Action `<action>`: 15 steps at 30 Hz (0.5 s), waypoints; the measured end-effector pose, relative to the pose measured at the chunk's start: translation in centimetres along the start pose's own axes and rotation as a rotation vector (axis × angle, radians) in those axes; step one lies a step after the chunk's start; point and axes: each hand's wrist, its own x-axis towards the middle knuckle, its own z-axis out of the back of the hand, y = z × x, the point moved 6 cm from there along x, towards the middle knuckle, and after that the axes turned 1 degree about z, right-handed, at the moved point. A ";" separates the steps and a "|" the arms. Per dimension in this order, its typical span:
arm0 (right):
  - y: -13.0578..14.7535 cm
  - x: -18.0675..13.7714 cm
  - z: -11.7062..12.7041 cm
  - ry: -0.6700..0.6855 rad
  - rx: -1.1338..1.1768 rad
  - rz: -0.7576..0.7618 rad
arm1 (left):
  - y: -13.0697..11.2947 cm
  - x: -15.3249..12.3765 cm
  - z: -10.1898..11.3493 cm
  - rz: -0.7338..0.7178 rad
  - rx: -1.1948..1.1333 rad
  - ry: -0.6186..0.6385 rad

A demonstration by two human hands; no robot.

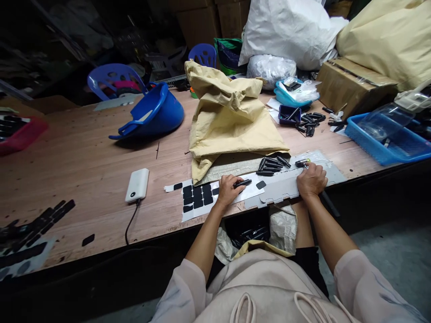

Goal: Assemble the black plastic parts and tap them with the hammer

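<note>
My left hand (229,190) is closed around a small black tubular piece (245,183), which lies low over a white sheet. My right hand (311,180) grips a hammer with a black handle (330,204); its dark and yellow-green head (302,163) shows beyond my fingers, above a grey board (279,192). Between the hands, further back, lies a small pile of black tubular pieces (269,166). A sheet of black rounded stickers (198,195) is left of my left hand, and one loose black sticker (261,184) sits to its right.
A yellow cloth sack (232,130) stands behind the work spot. Left are a blue plastic scoop (158,112) and a white power bank (137,185) with a cable. A blue basket (387,150) and more black pieces (311,123) lie right. An open bag (283,226) hangs below the table edge.
</note>
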 end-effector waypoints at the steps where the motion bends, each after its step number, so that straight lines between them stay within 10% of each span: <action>1: -0.1 0.1 -0.1 0.005 0.004 -0.003 | 0.1 -0.1 -0.1 -0.002 -0.005 -0.004; 8: 0.2 -0.5 1.1 -0.015 0.181 0.004 | 0.2 0.3 -0.2 -0.002 -0.036 0.015; 15: 9.0 -8.2 2.4 0.197 0.664 0.386 | 0.0 0.2 -0.3 0.007 -0.023 0.028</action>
